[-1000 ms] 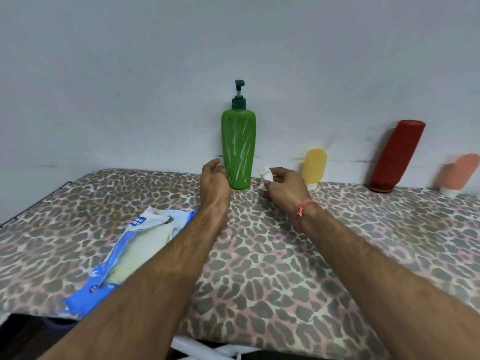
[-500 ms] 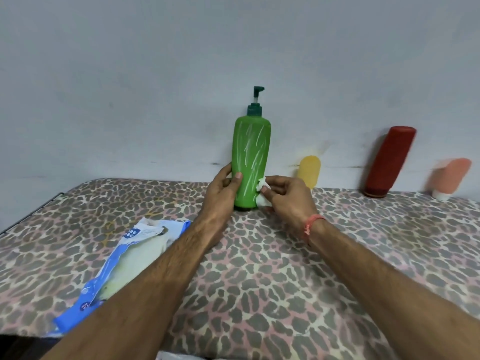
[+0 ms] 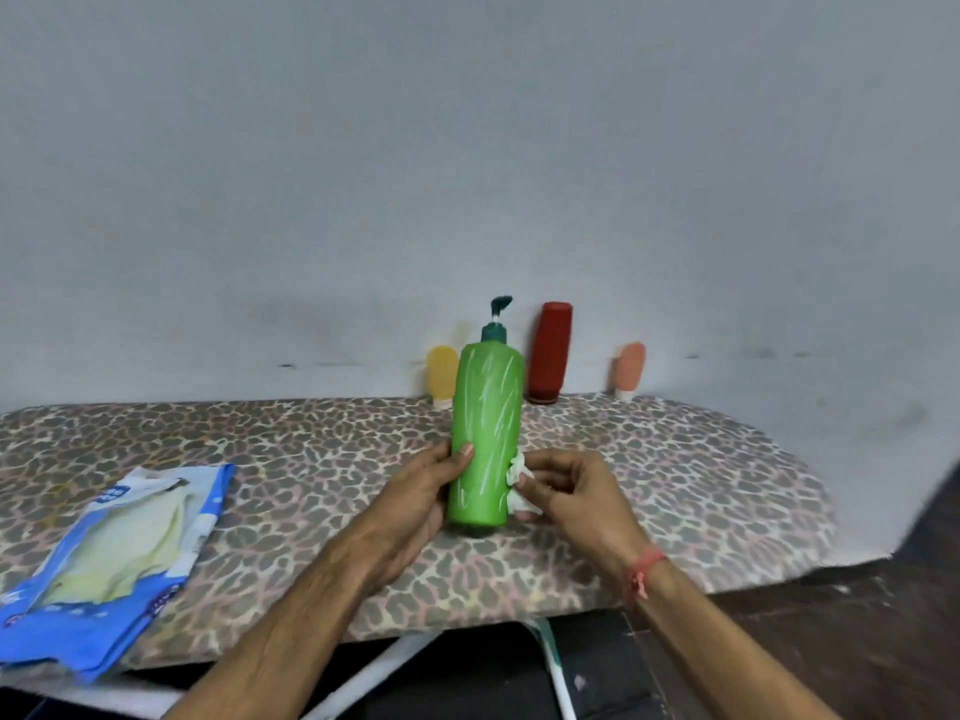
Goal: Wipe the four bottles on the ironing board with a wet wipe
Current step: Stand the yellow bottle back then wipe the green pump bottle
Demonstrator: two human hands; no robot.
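Now on the leopard-print ironing board stands the tall green pump bottle, streaked white, upright. My left hand wraps its lower side; my right hand pinches a small white wet wipe against it.

Grey wall, dark floor

Your left hand grips the green pump bottle upright above the ironing board; your right hand presses a crumpled wet wipe against its side.
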